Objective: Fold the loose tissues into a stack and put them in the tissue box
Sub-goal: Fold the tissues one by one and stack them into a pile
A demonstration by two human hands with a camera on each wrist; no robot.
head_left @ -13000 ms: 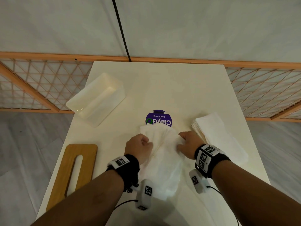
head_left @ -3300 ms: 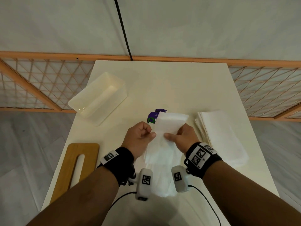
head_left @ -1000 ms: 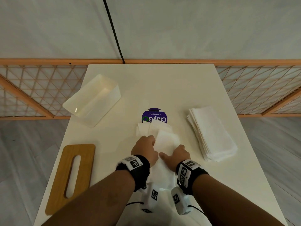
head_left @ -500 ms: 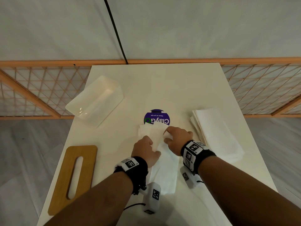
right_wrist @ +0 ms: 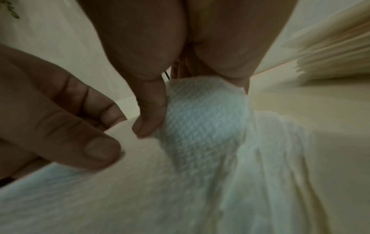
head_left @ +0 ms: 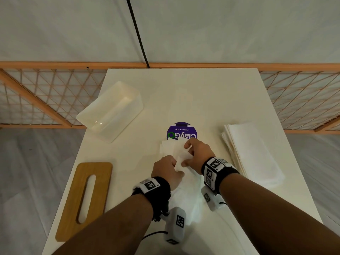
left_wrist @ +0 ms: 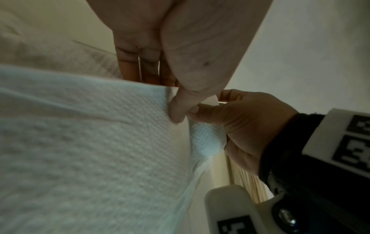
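Note:
A white embossed tissue point(head_left: 181, 156) is lifted from the loose tissue pile point(head_left: 187, 196) at the table's middle. My left hand point(head_left: 174, 167) pinches its near left edge between thumb point(left_wrist: 177, 110) and fingers. My right hand point(head_left: 187, 153) grips the tissue's far part, with the thumb point(right_wrist: 148, 117) pressed on a curled fold point(right_wrist: 204, 118). The two hands almost touch. A folded tissue stack point(head_left: 252, 153) lies to the right. The translucent tissue box point(head_left: 112, 111) stands open at the back left.
A wooden lid with a slot point(head_left: 86, 197) lies at the front left. A purple round pack point(head_left: 182, 132) sits just beyond the hands. A wooden lattice rail point(head_left: 46, 100) runs behind the white table point(head_left: 202, 92).
Over the last second my right hand has moved forward along the tissue and taken hold of its far part. My left hand has stayed at the near edge.

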